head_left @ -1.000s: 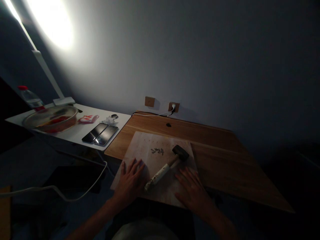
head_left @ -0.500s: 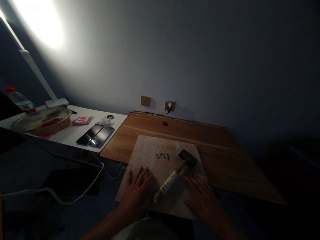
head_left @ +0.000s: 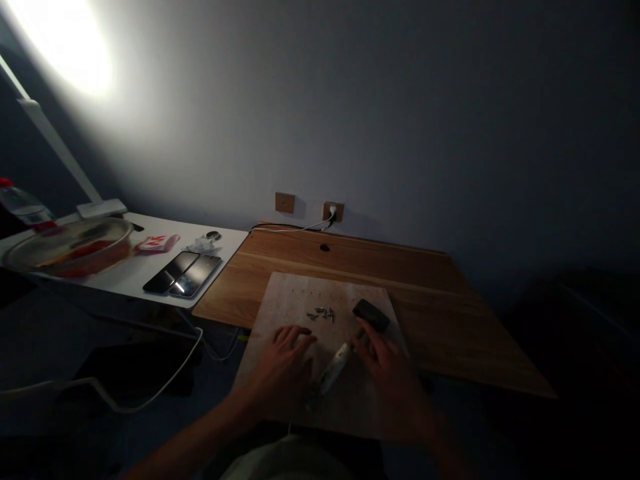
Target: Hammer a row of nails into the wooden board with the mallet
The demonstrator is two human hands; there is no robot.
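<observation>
A hammer (head_left: 371, 315) lies slantwise on a pale wooden board (head_left: 280, 293), its dark head at the upper right and its white-wrapped handle pointing toward me. My right hand (head_left: 393, 367) is over the upper handle, thumb and forefinger apart close to the head; whether they touch it I cannot tell. To the left of the handle is my left hand (head_left: 283, 363), fingers bent forward and slightly apart, holding nothing. Several small metal screws or nails (head_left: 323, 313), too small to tell which, lie loose mid-board. A row of small dark marks runs along the board's far part.
The board overhangs the front of a brown wooden table (head_left: 410, 267). On a white table (head_left: 150, 227) to the left are two phones (head_left: 195, 275), a glass bowl (head_left: 113, 250), a red-capped bottle (head_left: 25, 207) and a lamp (head_left: 63, 147). A white cable (head_left: 140, 403) hangs in front.
My right hand has come off the board's right side and moved left and up over the hammer handle. The left hand has shifted slightly, its fingers now more bent.
</observation>
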